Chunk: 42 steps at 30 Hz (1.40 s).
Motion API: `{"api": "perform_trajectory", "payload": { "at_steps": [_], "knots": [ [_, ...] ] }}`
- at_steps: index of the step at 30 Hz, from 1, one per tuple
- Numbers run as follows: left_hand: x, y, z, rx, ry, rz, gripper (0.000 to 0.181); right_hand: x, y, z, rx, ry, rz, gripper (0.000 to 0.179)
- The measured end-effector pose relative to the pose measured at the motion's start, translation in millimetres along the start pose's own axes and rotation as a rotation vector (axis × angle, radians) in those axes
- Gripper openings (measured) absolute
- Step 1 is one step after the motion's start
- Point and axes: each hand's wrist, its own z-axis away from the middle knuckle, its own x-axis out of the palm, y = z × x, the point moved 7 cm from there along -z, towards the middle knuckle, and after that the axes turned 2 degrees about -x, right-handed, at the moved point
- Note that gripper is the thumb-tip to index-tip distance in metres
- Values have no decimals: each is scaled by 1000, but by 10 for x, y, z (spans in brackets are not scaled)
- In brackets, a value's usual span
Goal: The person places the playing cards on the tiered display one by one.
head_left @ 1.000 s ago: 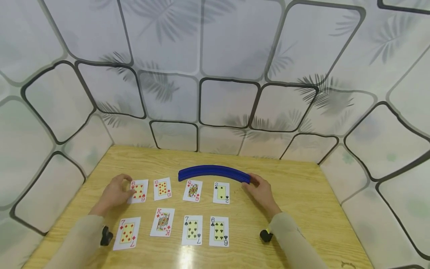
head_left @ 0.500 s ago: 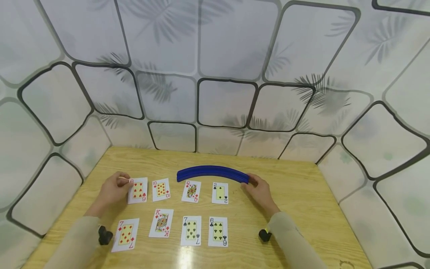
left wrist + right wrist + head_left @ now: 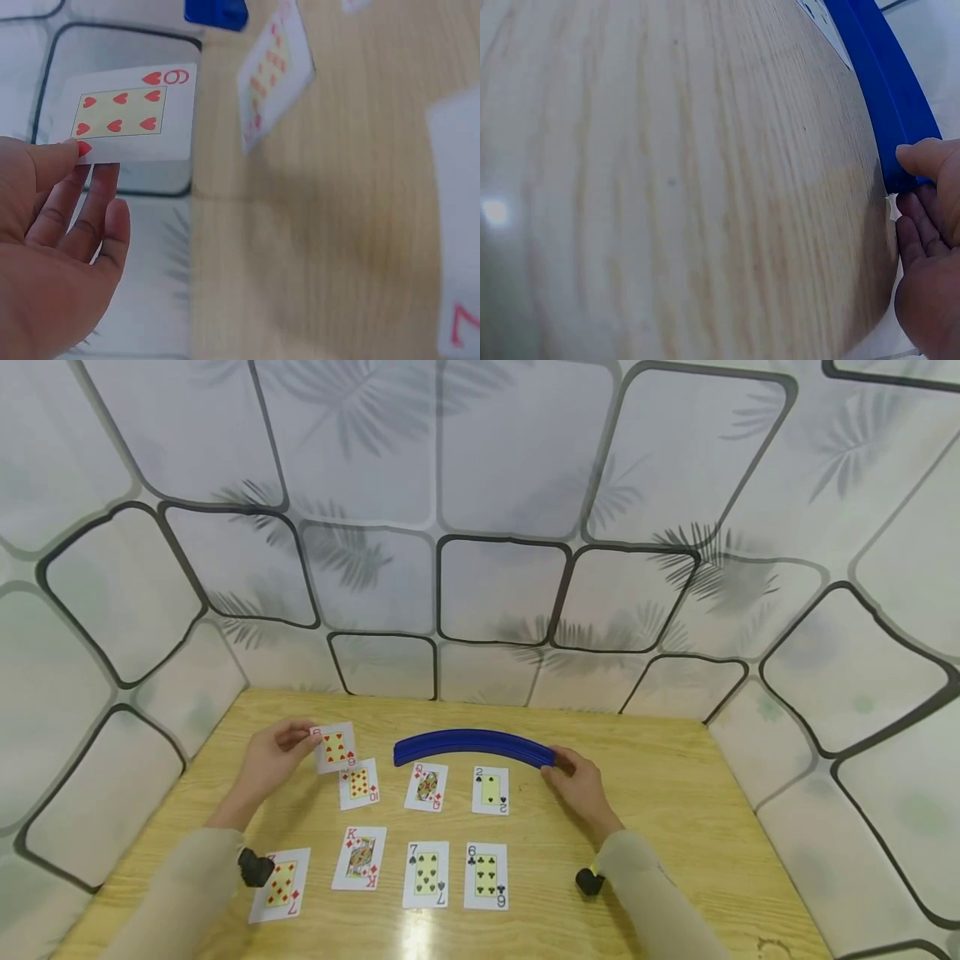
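The left hand [image 3: 273, 760] pinches the six of hearts [image 3: 334, 748] between thumb and fingertips, the card face up and lifted clear of the desk [image 3: 645, 760]. In the head view this card covers the top left of the ten of diamonds [image 3: 361, 789]. The right hand [image 3: 581, 787] grips the right end of the blue curved card holder [image 3: 472, 742], thumb on top and fingers curled beneath. The holder lies at the back of the desk, just behind the red queen [image 3: 427, 787] and the two of spades [image 3: 491, 791]. In the front row, left to right, are the seven of diamonds [image 3: 281, 888], red king [image 3: 361, 858], seven of spades [image 3: 427, 874] and six of clubs [image 3: 486, 876], all face up. A black wrist device [image 3: 256, 867] hides the seven of diamonds' top left corner. Behind the desk hangs a leaf-patterned backdrop [image 3: 506, 589].
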Motion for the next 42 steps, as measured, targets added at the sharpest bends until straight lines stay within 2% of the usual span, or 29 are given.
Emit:
{"api": "perform_trajectory", "payload": {
  "at_steps": [8,16,22,26,33,38,42],
  "knots": [
    [301,370,-146,36,-59,121,30,0,-9,2,-5,16,-16,48],
    [614,635,-249,70,-99,176,24,-2,-9,-4,-39,34,-37,47],
    [813,818,-296,106,-121,183,22,-3,-15,5,-51,33,-46,46],
    [931,908,-353,144,-123,205,20,-2,-13,10,-48,38,-42,46],
    [1170,1019,-431,150,-132,238,15,17,-1,1,-24,37,-51,46],
    [1345,1127,-437,143,-146,224,14,23,14,3,-27,33,-39,46],
    [1492,1218,-456,161,-155,193,13,15,18,1,-38,34,-35,46]
  ]
}}
